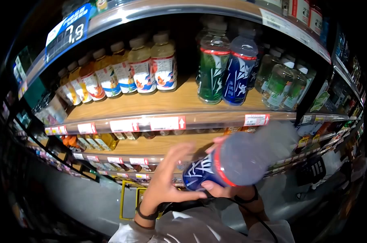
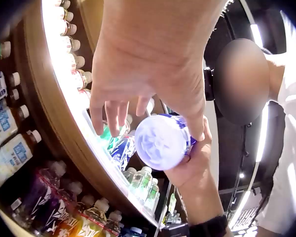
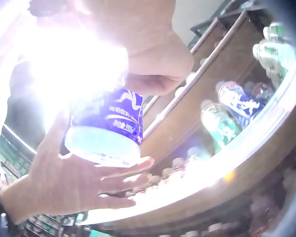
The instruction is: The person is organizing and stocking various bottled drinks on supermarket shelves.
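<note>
A clear drink bottle (image 1: 199,172) with a dark blue label and a red ring lies tilted in front of the shelves, its blurred top towards the upper right. My right hand (image 1: 220,189) grips it around the body, thumb across the near side. Beside the label, my left hand (image 1: 164,178) has its fingers spread and its thumb stretched out. In the left wrist view, the bottle's pale ridged base (image 2: 160,143) faces the left palm, close to the thumb. The right wrist view has the left fingers (image 3: 113,183) extended just below the base.
On the upper shelf (image 1: 187,91) stand a green-labelled bottle (image 1: 212,73), a blue-labelled bottle (image 1: 239,73) and a row of tea-coloured bottles (image 1: 141,71). Price tags (image 1: 167,122) line the shelf edge. A yellow frame (image 1: 122,202) is on the floor below.
</note>
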Action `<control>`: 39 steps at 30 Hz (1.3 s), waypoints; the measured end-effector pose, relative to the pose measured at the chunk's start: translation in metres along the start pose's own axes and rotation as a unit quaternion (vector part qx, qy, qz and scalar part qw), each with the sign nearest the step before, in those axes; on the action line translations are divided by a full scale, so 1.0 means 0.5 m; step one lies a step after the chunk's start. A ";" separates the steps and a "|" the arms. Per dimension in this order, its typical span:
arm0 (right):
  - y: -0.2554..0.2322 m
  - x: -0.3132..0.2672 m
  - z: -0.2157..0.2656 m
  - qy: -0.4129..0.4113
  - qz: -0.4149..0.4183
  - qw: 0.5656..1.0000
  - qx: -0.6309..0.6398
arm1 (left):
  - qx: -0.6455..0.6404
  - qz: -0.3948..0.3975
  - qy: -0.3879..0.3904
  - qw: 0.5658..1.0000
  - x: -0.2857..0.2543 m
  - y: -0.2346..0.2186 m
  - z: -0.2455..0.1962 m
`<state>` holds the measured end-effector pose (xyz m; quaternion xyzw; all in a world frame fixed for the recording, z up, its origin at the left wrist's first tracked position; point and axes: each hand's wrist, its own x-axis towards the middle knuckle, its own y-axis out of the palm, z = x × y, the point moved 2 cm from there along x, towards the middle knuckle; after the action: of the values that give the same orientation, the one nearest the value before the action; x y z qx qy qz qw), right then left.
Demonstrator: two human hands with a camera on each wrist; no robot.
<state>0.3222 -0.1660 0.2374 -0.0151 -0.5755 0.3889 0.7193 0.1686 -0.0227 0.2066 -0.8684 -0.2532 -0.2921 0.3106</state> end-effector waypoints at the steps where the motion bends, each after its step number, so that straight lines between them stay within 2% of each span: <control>1: -0.010 0.017 0.016 0.000 0.026 1.000 0.000 | -0.001 0.028 0.021 0.999 0.008 0.003 -0.002; 2: 0.008 0.025 0.027 0.141 -0.037 0.973 0.177 | -0.092 0.090 -0.025 0.991 -0.015 0.029 0.016; 3: 0.014 0.036 0.033 0.162 -0.016 0.955 0.246 | -0.098 0.076 -0.031 0.992 -0.025 0.038 0.019; 5: 0.023 0.026 0.010 0.216 0.005 0.924 0.315 | -0.228 0.055 -0.100 0.967 -0.043 0.053 0.030; 6: 0.035 0.029 -0.010 0.232 0.007 0.894 0.383 | -0.296 0.055 -0.124 0.945 -0.049 0.056 0.041; 7: 0.034 0.028 -0.008 0.229 0.001 0.886 0.402 | -0.296 0.047 -0.106 0.948 -0.044 0.058 0.034; 9: 0.054 0.045 0.004 0.299 -0.034 0.839 0.453 | -0.389 0.048 -0.160 0.906 -0.060 0.048 0.054; 10: 0.052 0.047 0.000 0.299 -0.034 0.839 0.453 | -0.370 0.059 -0.161 0.913 -0.057 0.047 0.052; 11: 0.052 0.047 -0.005 0.312 0.005 0.845 0.434 | -0.489 0.062 -0.182 0.851 -0.058 0.048 0.050; 12: 0.055 0.050 -0.010 0.319 0.036 0.851 0.415 | -0.479 0.059 -0.175 0.858 -0.054 0.044 0.051; 14: 0.058 0.049 -0.016 0.294 0.030 0.860 0.417 | -0.467 0.057 -0.167 0.866 -0.049 0.043 0.055; 16: 0.059 0.047 -0.024 0.269 0.023 0.867 0.419 | -0.357 0.028 -0.142 0.923 -0.040 0.040 0.056; 17: 0.050 0.046 -0.028 0.260 0.014 0.885 0.385 | -0.364 0.032 -0.137 0.921 -0.021 0.028 0.068; 18: 0.042 0.044 -0.031 0.250 0.006 0.902 0.353 | -0.166 0.078 -0.031 0.983 0.023 -0.006 0.065; 19: 0.029 0.044 -0.034 0.249 0.000 0.907 0.339 | 0.038 0.117 0.085 0.989 0.057 -0.016 0.063; 20: 0.022 0.041 -0.032 0.205 -0.058 0.925 0.314 | 0.011 0.088 0.042 0.995 0.051 -0.010 0.062; 21: 0.012 0.038 -0.030 0.157 -0.116 0.940 0.282 | 0.154 0.041 0.156 0.975 0.087 -0.031 0.054; 22: 0.004 0.029 -0.027 0.155 -0.237 0.933 0.222 | 0.180 -0.007 0.169 0.969 0.117 -0.044 0.060; 23: -0.004 0.024 -0.031 0.154 -0.224 0.946 0.177 | 0.212 -0.053 0.177 0.960 0.141 -0.062 0.067; 24: -0.031 0.005 -0.075 0.116 -0.257 0.959 -0.003 | 0.234 -0.090 0.187 0.950 0.178 -0.090 0.081; 25: -0.053 0.001 -0.120 0.071 -0.280 0.939 -0.185 | 0.254 -0.130 0.198 0.938 0.210 -0.112 0.094; 27: -0.061 0.059 -0.104 -0.017 -0.378 0.923 -0.069 | 0.301 -0.147 0.195 0.922 0.227 -0.120 0.099; 28: -0.079 0.064 -0.141 0.058 -0.458 0.881 -0.103 | 0.330 -0.178 0.169 0.912 0.250 -0.119 0.132; 29: -0.080 0.066 -0.143 0.038 -0.439 0.891 -0.110 | 0.337 -0.185 0.172 0.907 0.246 -0.118 0.152; 31: -0.109 0.086 -0.147 0.145 -0.450 0.880 -0.050 | 0.388 -0.185 0.142 0.892 0.253 -0.106 0.156; 32: -0.108 0.093 -0.162 0.145 -0.449 0.880 -0.050 | 0.388 -0.185 0.141 0.892 0.243 -0.108 0.154; 34: -0.117 0.093 -0.193 0.091 -0.461 0.881 -0.056 | 0.380 -0.162 0.076 0.907 0.248 -0.104 0.160; 35: -0.119 0.092 -0.196 0.108 -0.455 0.881 -0.063 | 0.380 -0.162 0.076 0.907 0.244 -0.105 0.156; 38: -0.127 0.111 -0.225 0.082 -0.448 0.888 -0.064 | 0.407 -0.154 0.085 0.896 0.247 -0.104 0.158; 39: -0.133 0.124 -0.210 0.122 -0.420 0.884 -0.166 | 0.408 -0.155 0.086 0.896 0.246 -0.105 0.154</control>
<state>0.4489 -0.1320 0.2837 0.0615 -0.4915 -0.0557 0.8669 0.2493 0.0975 0.2600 -0.5870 -0.4538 -0.2812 0.6087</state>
